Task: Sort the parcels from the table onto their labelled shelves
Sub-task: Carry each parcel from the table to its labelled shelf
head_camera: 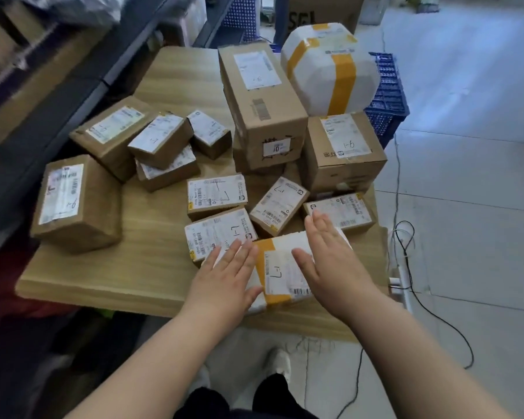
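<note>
Storage room, brightly lit.
Light wood-grain table [152, 237]; dark metal shelving rack [73, 95] along its left side; pale grey tiled floor [466, 86] at right; blue plastic crate [387, 95] by the far corner; black cable [430, 316] trailing across tiles.

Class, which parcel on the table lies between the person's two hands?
The small white parcel with yellow tape at the near edge of the table. The left hand and right hand flank it.

I hold my left hand [224, 276] and right hand [330, 261] flat at lower centre, fingers straight, forearms reaching in.
</note>
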Tool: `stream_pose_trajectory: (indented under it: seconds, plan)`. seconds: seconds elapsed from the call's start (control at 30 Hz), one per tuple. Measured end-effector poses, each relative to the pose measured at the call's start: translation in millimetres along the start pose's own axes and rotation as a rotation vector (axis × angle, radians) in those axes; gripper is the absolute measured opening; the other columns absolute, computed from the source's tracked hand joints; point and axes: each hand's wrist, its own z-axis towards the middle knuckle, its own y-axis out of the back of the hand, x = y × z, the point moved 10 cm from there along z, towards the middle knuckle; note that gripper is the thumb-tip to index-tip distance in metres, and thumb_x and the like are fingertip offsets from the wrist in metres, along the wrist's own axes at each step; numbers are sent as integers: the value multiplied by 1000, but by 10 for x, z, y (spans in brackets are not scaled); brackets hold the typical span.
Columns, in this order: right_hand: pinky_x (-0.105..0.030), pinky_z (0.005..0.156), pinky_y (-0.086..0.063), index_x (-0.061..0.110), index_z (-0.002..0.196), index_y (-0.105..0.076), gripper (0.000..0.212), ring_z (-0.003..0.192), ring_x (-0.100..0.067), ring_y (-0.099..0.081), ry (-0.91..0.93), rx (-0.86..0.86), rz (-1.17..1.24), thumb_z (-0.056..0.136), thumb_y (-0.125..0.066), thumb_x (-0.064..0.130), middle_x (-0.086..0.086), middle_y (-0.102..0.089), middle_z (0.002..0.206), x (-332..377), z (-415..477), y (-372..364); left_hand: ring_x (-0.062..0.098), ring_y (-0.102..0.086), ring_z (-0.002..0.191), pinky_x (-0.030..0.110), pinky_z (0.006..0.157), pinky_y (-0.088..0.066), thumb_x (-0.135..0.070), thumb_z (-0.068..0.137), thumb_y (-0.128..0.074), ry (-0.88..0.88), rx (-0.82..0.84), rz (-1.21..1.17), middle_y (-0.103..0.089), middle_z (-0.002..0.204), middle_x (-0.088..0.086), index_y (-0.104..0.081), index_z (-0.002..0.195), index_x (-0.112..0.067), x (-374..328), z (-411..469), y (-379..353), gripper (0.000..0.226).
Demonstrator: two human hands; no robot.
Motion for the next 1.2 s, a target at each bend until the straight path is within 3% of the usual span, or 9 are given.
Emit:
stream_pose_trajectory:
  seconds: [0.1,0.17,0.33,0.5,0.67,0.87,1.07,1.2]
  plan:
    - [-21,110,10,17,150,6,65,142,-6,17,61,51,-8,100,-23,46,3,15,158,75,110,-51,7,31,132,35,113,17,-54,98,-2,65,6,-24,35,140,-7,31,133,-20,93,-22,-26,59]
    - [-21,110,10,17,150,6,65,142,-6,17,101,76,-16,100,-22,47,2,15,158,159,196,-73,6,32,129,34,111,18,-58,84,16,103,-16,-28,36,139,-7,32,133,-20,182,-66,-3,64]
    - [-19,107,12,19,151,3,64,143,-6,15,212,100,-8,100,-24,46,4,13,158,549,362,-114,6,31,129,31,109,22,-54,63,27,241,-55,-115,30,145,-8,28,134,-21,580,-261,-31,79]
    - [-19,108,13,18,151,6,65,138,-2,20,325,135,-52,100,-21,48,3,16,158,964,508,-240,3,29,129,31,112,19,-57,76,18,359,-115,-160,29,145,-9,27,135,-20,1005,-430,6,70]
    - [-19,106,13,19,150,7,64,128,3,24,362,151,-94,100,-20,48,5,17,157,1338,701,-303,4,28,131,30,110,19,-56,68,22,387,-190,-230,24,150,-9,24,136,-20,1416,-476,53,77]
    - [-18,107,13,19,151,6,65,130,3,23,384,134,-91,100,-23,48,5,16,157,1979,1069,-369,4,28,133,33,115,14,-52,98,-4,410,-189,-234,28,149,-9,27,135,-23,2180,-418,77,56]
    - [-17,106,14,16,151,3,65,130,2,23,424,147,-98,100,-23,48,2,14,158,2795,1521,-658,10,19,144,35,119,10,-50,100,-14,454,-212,-244,29,145,-9,24,140,-22,3147,-349,134,63]
    - [-17,105,15,15,151,3,64,141,-6,18,427,200,-82,101,-24,46,0,13,158,3244,1742,-919,11,18,144,36,119,9,-46,101,-17,495,-214,-263,21,155,-6,23,142,-21,3763,-337,65,62]
